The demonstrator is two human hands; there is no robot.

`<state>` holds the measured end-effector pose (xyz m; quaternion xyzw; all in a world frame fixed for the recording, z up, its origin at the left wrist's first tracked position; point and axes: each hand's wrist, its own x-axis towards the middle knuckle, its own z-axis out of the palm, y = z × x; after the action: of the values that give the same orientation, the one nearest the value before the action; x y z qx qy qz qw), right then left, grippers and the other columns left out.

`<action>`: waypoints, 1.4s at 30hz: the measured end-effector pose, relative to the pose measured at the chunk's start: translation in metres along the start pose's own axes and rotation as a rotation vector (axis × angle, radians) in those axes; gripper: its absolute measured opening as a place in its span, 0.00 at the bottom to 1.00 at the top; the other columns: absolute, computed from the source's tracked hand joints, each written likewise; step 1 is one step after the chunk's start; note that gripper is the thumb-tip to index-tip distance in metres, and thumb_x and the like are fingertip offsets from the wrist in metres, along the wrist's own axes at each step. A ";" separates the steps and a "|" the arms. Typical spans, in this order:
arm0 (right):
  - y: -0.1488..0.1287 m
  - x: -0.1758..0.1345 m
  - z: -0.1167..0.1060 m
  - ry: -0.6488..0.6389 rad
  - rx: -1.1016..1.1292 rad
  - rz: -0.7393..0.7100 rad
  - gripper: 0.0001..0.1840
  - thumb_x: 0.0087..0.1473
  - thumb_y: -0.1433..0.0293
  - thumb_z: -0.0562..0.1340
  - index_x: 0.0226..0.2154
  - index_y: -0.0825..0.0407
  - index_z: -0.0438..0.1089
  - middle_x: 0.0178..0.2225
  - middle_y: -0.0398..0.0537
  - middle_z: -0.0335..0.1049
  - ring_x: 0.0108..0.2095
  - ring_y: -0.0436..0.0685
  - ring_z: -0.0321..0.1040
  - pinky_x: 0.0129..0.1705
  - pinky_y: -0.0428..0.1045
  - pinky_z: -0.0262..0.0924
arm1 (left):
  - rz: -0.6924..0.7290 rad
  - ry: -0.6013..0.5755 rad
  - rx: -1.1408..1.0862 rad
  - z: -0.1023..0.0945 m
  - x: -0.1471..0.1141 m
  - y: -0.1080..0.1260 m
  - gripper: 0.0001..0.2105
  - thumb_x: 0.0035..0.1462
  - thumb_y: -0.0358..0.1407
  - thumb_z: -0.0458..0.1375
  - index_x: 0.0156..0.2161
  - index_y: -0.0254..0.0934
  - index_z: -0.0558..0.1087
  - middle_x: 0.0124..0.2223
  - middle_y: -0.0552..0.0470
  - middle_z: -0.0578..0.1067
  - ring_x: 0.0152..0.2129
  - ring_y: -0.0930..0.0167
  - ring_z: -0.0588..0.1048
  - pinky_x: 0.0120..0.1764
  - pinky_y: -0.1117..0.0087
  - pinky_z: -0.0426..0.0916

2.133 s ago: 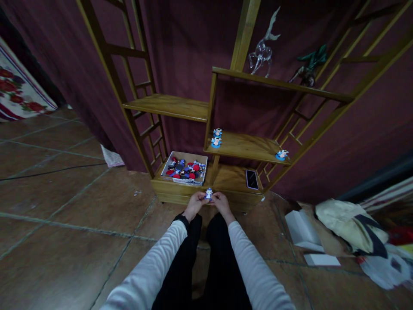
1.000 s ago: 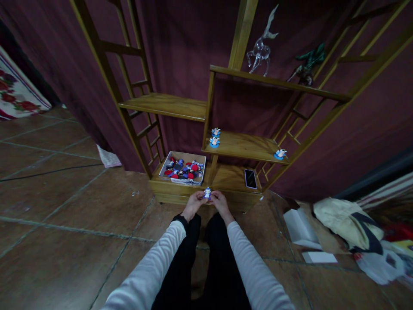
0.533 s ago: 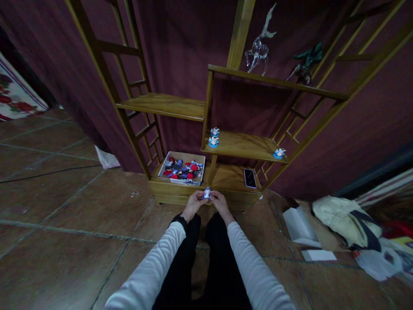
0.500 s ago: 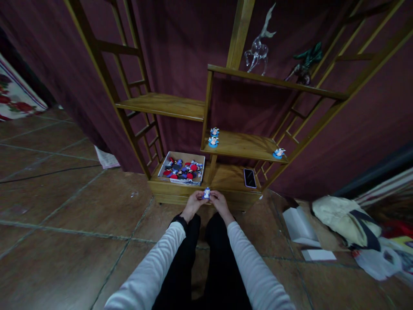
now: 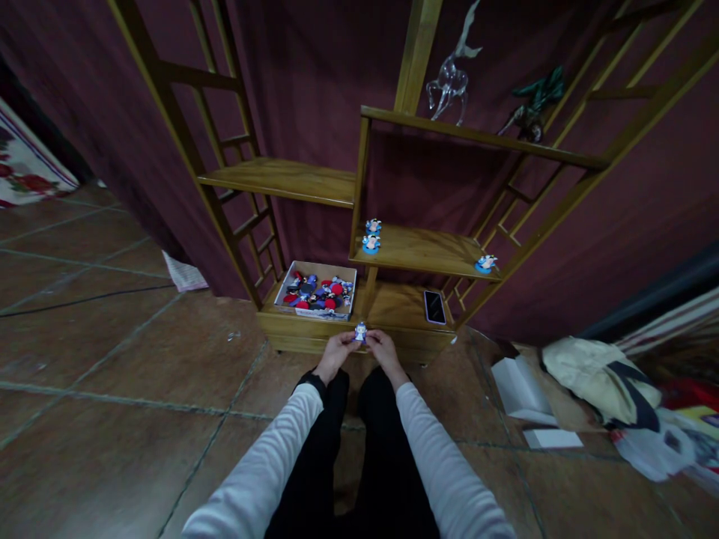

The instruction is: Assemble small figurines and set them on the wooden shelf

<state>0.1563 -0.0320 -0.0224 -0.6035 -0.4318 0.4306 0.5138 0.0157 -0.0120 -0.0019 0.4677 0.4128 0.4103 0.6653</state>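
The left hand (image 5: 335, 350) and right hand (image 5: 383, 347) are pinching a small blue-and-white toy figurine (image 5: 360, 332) between their fingertips, just in front of the wooden shelf unit's (image 5: 393, 305) bottom board. An open cardboard box of red and blue figurines (image 5: 317, 290) is sitting behind, left; a black smartphone (image 5: 434, 307) is lying right.

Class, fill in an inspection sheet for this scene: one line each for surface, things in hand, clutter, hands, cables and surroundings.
Surface: brown tiled floor; low wooden display shelf.
Things in hand: small blue-and-white figurine, held between both hands; open cardboard box of red and blue figurines on the bottom shelf.
Clutter: three blue-based figurines and a dark phone on the shelves; white boxes and bags on the floor.
Hands: left hand and right hand both pinch the figurine.
Cables: thin dark line across the floor, possibly a cable.
Surroundings: maroon curtain; clear glass deer on top.
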 end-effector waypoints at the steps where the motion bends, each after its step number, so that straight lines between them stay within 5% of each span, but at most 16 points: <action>1: 0.000 0.000 0.000 0.003 -0.003 -0.003 0.11 0.43 0.64 0.59 0.30 0.50 0.71 0.32 0.43 0.73 0.32 0.53 0.70 0.32 0.48 0.67 | -0.002 -0.012 -0.003 0.000 0.000 0.000 0.17 0.37 0.36 0.66 0.36 0.32 0.76 0.34 0.46 0.78 0.34 0.66 0.74 0.43 0.65 0.65; 17: 0.000 0.001 -0.001 0.000 0.013 -0.037 0.14 0.46 0.63 0.58 0.34 0.50 0.73 0.31 0.44 0.74 0.29 0.52 0.70 0.33 0.49 0.67 | -0.036 -0.086 -0.160 0.001 0.002 -0.006 0.17 0.41 0.36 0.65 0.39 0.31 0.75 0.37 0.43 0.77 0.36 0.66 0.75 0.45 0.62 0.66; 29: -0.007 -0.006 -0.003 -0.018 -0.105 -0.138 0.15 0.48 0.65 0.56 0.37 0.49 0.74 0.36 0.46 0.73 0.30 0.51 0.70 0.34 0.48 0.67 | -0.099 -0.030 -0.234 0.001 0.005 -0.008 0.14 0.47 0.33 0.61 0.41 0.30 0.73 0.36 0.43 0.77 0.33 0.67 0.76 0.44 0.62 0.68; 42: 0.000 -0.002 -0.002 -0.014 -0.153 -0.100 0.16 0.48 0.66 0.55 0.39 0.48 0.73 0.31 0.44 0.75 0.29 0.53 0.70 0.37 0.52 0.67 | 0.091 0.124 -0.018 0.001 0.006 -0.010 0.15 0.36 0.33 0.66 0.34 0.33 0.72 0.32 0.49 0.75 0.30 0.71 0.73 0.40 0.66 0.66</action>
<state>0.1575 -0.0342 -0.0225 -0.6157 -0.4965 0.3743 0.4841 0.0204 -0.0089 -0.0123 0.4539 0.4276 0.4720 0.6232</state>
